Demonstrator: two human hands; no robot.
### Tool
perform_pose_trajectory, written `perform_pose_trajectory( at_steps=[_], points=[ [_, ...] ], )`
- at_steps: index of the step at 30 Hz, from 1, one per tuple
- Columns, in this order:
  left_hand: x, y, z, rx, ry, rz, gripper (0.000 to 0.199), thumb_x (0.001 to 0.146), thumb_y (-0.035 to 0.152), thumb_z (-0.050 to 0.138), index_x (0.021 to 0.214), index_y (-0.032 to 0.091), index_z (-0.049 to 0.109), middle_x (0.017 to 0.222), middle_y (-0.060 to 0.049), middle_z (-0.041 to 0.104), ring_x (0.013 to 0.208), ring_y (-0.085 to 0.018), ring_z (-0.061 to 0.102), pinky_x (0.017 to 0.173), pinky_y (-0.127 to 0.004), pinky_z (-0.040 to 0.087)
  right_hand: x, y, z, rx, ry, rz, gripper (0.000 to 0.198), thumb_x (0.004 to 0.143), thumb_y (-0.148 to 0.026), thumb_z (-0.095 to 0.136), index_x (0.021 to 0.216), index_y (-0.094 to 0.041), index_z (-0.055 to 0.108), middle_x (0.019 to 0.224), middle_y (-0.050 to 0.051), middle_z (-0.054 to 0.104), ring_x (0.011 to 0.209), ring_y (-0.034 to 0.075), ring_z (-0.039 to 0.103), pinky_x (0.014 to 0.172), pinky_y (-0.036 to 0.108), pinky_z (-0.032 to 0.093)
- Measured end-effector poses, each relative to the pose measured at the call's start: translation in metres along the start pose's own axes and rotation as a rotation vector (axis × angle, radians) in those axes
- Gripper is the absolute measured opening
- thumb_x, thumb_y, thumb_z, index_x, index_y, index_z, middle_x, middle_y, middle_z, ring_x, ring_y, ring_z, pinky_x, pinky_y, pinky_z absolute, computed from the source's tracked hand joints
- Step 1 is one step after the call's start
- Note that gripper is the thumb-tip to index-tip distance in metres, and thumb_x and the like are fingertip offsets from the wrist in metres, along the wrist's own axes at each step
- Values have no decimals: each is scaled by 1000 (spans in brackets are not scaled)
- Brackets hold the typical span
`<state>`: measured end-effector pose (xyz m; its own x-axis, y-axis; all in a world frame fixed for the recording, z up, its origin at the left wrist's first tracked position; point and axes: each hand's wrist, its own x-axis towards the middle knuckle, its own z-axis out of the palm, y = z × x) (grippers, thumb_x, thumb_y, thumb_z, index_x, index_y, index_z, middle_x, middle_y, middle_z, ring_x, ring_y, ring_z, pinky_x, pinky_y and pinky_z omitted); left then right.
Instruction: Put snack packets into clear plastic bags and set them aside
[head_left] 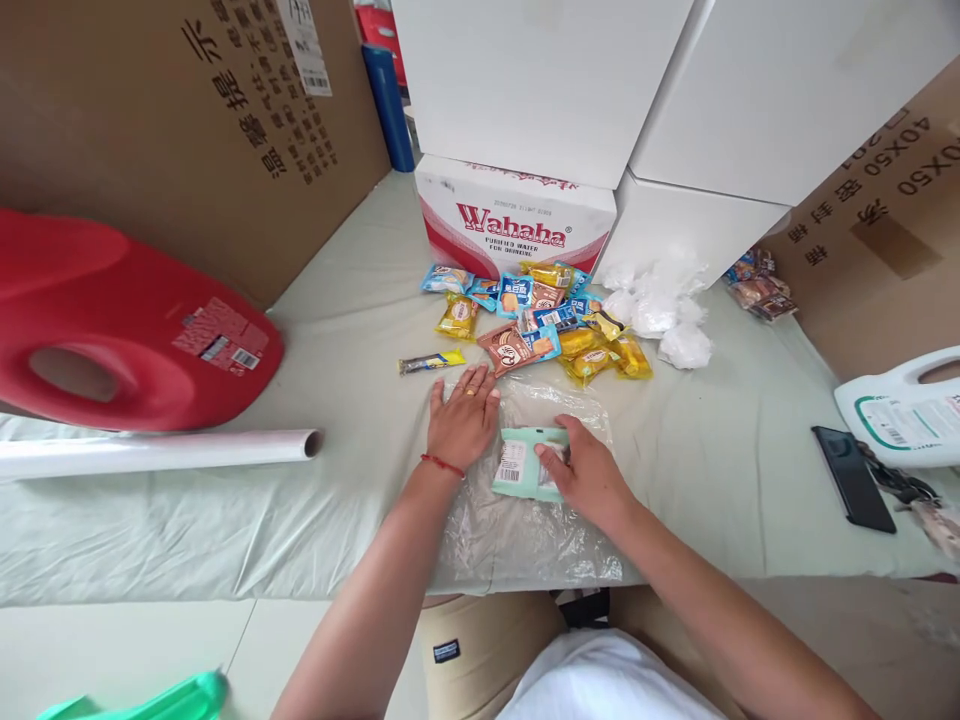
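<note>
A sheet of clear plastic film (525, 545) lies spread on the table in front of me. My right hand (589, 465) grips a mint-green packet (517, 465) by its right end, thumb on top, over the film. The packet has a white label with a barcode. Flat beside it, with fingers stretched forward, my left hand (461, 420) rests at the film's left edge. Just beyond its fingertips lies a thin yellow and black snack stick (431, 362). Past both hands is a pile of small snack packets, among them a brown packet (514, 348) and a yellow packet (457, 316).
Behind the snacks stands a Wahaha water carton (517, 225) with white boxes (540, 90) above it. Crumpled clear plastic (660, 300) sits right of the pile. A red jug (135, 320) and a film roll (157, 452) lie left; a phone (853, 480) and white bottle (911, 410) are right.
</note>
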<state>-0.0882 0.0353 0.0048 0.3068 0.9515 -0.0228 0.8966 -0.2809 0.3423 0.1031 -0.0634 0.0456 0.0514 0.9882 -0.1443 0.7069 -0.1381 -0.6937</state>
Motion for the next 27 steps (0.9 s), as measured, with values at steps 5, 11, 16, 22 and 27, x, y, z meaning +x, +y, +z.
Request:
perform_pose_trajectory(
  at_steps=[5,11,16,22,27],
  points=[
    [0,1,0,37,-7,5,57,107,39,19,158,27,41,168,-4,33,156,-23,30,126,-63,16,-9,-5,-19,-389,36,-254,46,102,-43,50,138,-18,61,144,19,55,130,36,47,106,55,47],
    [0,0,4,67,25,30,57,107,37,18,159,27,40,168,-6,34,156,-25,31,126,-64,16,-16,-8,4,-539,-199,-380,73,90,-48,71,153,-18,50,160,20,41,150,38,30,121,59,29],
    [-1,-2,9,77,66,56,57,106,33,20,158,26,40,166,-7,36,155,-24,33,126,-63,15,-21,-1,7,-595,-153,-370,62,95,-35,62,152,-16,50,159,18,43,149,35,32,125,59,20],
    [-2,-1,8,62,88,58,57,106,32,21,158,25,41,166,-8,38,154,-23,34,126,-62,16,-18,6,-12,-608,-153,-315,57,98,-35,57,152,-18,50,162,19,39,150,36,30,123,63,20],
    [-2,0,8,55,89,56,56,106,32,21,157,26,43,165,-7,39,154,-24,35,126,-62,15,-7,8,-21,-646,-168,-278,53,95,-30,61,146,-20,55,140,17,59,145,36,37,120,62,23]
  ],
)
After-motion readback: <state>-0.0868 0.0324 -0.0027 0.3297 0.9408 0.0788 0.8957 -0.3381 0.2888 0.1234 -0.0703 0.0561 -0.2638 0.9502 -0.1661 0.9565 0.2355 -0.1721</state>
